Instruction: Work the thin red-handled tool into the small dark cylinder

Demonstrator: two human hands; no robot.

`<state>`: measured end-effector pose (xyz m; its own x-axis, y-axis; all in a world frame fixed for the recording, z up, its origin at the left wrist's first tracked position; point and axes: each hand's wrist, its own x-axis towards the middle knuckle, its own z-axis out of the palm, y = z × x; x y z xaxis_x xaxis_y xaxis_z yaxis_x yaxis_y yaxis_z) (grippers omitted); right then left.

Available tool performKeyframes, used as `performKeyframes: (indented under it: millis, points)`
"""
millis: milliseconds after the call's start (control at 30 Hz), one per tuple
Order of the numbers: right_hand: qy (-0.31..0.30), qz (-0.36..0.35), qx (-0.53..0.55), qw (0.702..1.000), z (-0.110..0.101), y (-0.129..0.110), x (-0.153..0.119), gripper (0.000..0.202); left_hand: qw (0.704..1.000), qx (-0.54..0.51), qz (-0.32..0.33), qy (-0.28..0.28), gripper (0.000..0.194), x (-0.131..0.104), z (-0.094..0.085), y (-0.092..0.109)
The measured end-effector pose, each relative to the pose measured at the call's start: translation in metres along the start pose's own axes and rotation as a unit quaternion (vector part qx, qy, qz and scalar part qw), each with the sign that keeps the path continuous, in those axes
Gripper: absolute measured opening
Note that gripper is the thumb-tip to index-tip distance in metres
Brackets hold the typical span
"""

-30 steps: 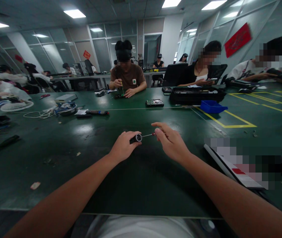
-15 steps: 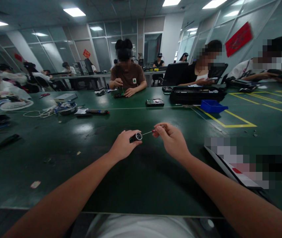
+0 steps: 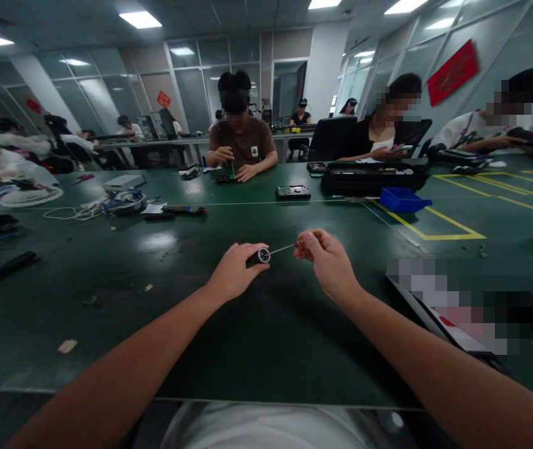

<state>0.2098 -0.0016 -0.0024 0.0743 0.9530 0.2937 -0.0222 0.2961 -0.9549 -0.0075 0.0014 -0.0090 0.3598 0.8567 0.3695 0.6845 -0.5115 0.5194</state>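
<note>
Above the green table, my left hand (image 3: 234, 272) grips a small dark cylinder (image 3: 263, 255) with a pale ring around its open end, which faces right and toward me. My right hand (image 3: 327, 259) pinches the reddish handle of a thin metal screwdriver (image 3: 283, 249). The shaft points left, and its tip is at the cylinder's open end. How deep the tip reaches inside cannot be made out.
The green table (image 3: 266, 349) carries a circuit-board device (image 3: 293, 192), a blue tray (image 3: 402, 199), a long black casing (image 3: 374, 178), bundled cables (image 3: 123, 202) and a pen-like tool (image 3: 185, 211). A person (image 3: 241, 143) works opposite.
My right hand has shifted slightly right, away from my left hand, and more of the screwdriver's shaft shows. My left hand has barely moved, still holding the cylinder.
</note>
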Motion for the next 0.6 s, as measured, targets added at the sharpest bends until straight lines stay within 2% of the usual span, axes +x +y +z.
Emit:
performKeyframes:
  millis: [200,400,600]
  points:
    - [-0.021,-0.028,-0.047,0.998,0.0,-0.004,-0.003,0.026,1.0,-0.001,0.0,0.002,0.039,0.001,0.001,0.002]
    - [-0.009,-0.08,-0.139,0.987,0.0,-0.015,-0.01,0.023,1.0,0.01,-0.01,0.003,0.039,0.0,0.0,0.002]
    - [-0.004,-0.12,-0.176,0.977,-0.001,-0.018,-0.013,0.021,1.0,0.014,-0.013,0.001,0.038,0.0,-0.001,0.003]
